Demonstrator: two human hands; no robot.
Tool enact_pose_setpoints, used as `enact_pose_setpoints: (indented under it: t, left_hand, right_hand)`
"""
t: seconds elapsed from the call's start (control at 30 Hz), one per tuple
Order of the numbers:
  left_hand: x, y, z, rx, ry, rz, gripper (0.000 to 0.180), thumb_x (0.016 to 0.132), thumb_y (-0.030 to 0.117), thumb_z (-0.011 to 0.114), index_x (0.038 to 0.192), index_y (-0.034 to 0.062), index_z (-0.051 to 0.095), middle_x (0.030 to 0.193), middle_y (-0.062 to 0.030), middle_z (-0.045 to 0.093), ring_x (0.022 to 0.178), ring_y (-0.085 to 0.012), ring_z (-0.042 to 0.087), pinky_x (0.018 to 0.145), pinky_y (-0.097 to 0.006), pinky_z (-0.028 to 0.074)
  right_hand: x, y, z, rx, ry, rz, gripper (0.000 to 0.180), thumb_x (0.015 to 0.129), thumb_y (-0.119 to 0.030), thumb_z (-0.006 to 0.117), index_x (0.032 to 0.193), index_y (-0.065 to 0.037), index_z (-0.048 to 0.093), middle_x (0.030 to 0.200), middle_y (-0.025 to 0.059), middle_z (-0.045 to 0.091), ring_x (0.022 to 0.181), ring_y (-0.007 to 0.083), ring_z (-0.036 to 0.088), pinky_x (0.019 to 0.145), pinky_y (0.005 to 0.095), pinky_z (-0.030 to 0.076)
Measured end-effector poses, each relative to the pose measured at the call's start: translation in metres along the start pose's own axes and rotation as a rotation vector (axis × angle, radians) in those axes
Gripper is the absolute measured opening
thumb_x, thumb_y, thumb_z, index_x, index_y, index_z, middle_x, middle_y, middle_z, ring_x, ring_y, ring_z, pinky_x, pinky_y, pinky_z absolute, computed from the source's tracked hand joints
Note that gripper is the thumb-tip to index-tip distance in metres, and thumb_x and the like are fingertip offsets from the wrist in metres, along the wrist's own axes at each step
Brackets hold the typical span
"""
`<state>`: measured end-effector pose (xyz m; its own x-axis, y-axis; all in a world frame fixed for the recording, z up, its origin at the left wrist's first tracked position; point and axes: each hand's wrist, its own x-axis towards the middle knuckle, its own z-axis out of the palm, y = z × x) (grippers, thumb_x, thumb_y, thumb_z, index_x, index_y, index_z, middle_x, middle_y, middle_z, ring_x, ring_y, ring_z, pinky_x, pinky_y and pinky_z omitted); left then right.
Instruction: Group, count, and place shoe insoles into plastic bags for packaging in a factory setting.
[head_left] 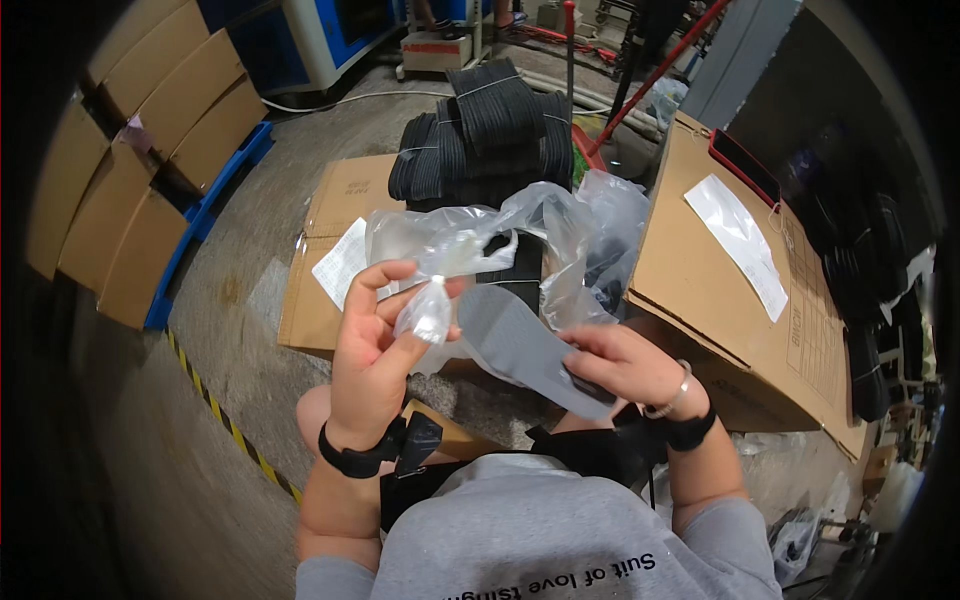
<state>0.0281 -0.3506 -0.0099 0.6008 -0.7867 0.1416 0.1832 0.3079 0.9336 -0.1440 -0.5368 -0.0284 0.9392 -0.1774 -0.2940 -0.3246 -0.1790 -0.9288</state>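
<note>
My left hand [372, 350] is raised with its fingers closed around a gathered piece of clear plastic bag [428, 312], which bunches up between thumb and fingertips. In my right hand [632, 365] is a grey shoe insole [515, 340], pinched at its narrower end, with the wide end pointing up and left toward the other hand. Just beyond both hands, a large clear plastic bag [560, 225] spreads over an open cardboard box, and dark pieces show inside it. Behind the bag, several tied bundles of black insoles [485, 150] are stacked.
At right stands a cardboard box [700, 290] bearing a white paper strip [738, 240] and a red-edged phone [745, 165]. Stacked cartons [130, 220] rest on a blue pallet [205, 215] at left. A yellow-black floor strip [230, 420] runs nearby. Blue machinery [290, 45] stands farther back.
</note>
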Motion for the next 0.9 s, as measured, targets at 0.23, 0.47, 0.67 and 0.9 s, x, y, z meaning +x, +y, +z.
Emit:
enact_pose_setpoints:
  t: [0.23, 0.47, 0.67, 0.9]
  left_hand:
    - [-0.019, 0.009, -0.007, -0.015, 0.058, 0.146, 0.071, 0.075, -0.008, 0.052, 0.138, 0.0018, 0.021, 0.124, -0.0208, 0.048, 0.078, -0.0139, 0.056, 0.072, -0.026, 0.046]
    - [-0.031, 0.009, -0.011, 0.025, -0.12, 0.146, 0.075, 0.07, -0.015, 0.039, 0.14, 0.0047, 0.018, 0.134, -0.0225, 0.037, 0.115, -0.0241, 0.048, 0.076, -0.027, 0.049]
    - [-0.037, 0.018, -0.024, -0.017, -0.088, 0.202, 0.075, 0.071, -0.016, 0.04, 0.14, 0.0026, 0.016, 0.134, -0.0226, 0.036, 0.118, -0.0237, 0.044, 0.085, -0.027, 0.043]
    - [-0.032, 0.018, -0.023, -0.02, -0.056, 0.186, 0.078, 0.067, -0.016, 0.043, 0.139, 0.0006, 0.019, 0.135, -0.0233, 0.034, 0.124, -0.0293, 0.038, 0.097, -0.037, 0.039]
  right_hand:
    - [0.033, 0.017, -0.014, -0.111, 0.45, -0.063, 0.032, 0.085, -0.016, 0.051, 0.106, 0.009, 0.052, 0.068, 0.0074, 0.056, 0.06, 0.0115, 0.051, 0.055, 0.0273, 0.043]
    - [0.057, -0.003, 0.016, -0.157, 0.207, -0.115, 0.05, 0.091, -0.024, 0.051, 0.131, 0.001, 0.036, 0.104, 0.009, 0.054, 0.093, 0.0129, 0.05, 0.082, 0.0261, 0.041]
    - [0.057, 0.014, 0.026, -0.941, -0.121, -0.084, 0.056, 0.083, -0.036, 0.055, 0.125, -0.002, 0.041, 0.116, 0.0247, 0.051, 0.109, 0.0365, 0.048, 0.093, 0.0477, 0.033]
    - [0.034, -0.022, 0.002, -1.369, 0.593, -0.285, 0.066, 0.072, -0.037, 0.066, 0.12, 0.001, 0.043, 0.106, 0.0252, 0.053, 0.102, 0.0392, 0.05, 0.089, 0.0485, 0.034]
